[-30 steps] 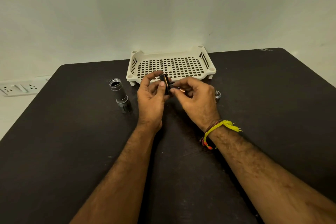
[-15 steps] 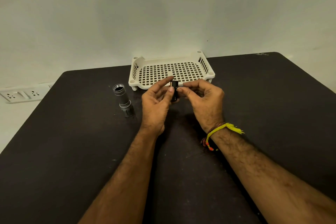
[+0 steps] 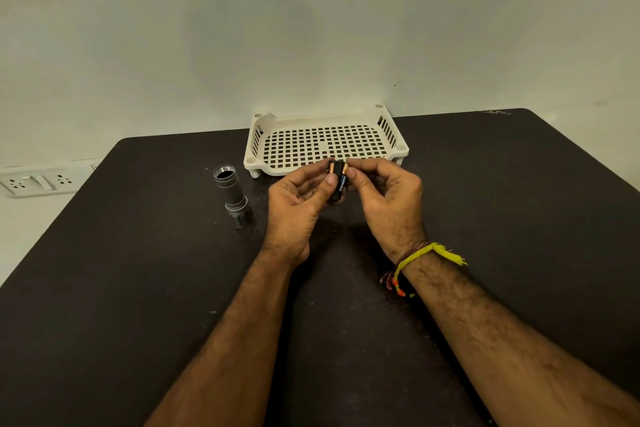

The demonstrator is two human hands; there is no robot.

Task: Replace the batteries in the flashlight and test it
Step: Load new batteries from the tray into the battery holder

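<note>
Both hands have lifted slightly, so the battery holder [image 3: 337, 182] stands upright, label readable, pinched between left hand [image 3: 298, 208] and right hand [image 3: 388, 201] fingertips, probably for checking polarity.

Looks like a plain room in a home or small office, not a workshop or lab. Just a dark desk [image 3: 519, 218] with a scuffed, dusty top, pushed against a bare off-white painted wall [image 3: 311, 28], with a white switch-and-socket plate [image 3: 38, 181] fixed low on the wall at left. Only household odds on top: a cream perforated plastic tray [image 3: 325, 146] at the back edge.
</note>
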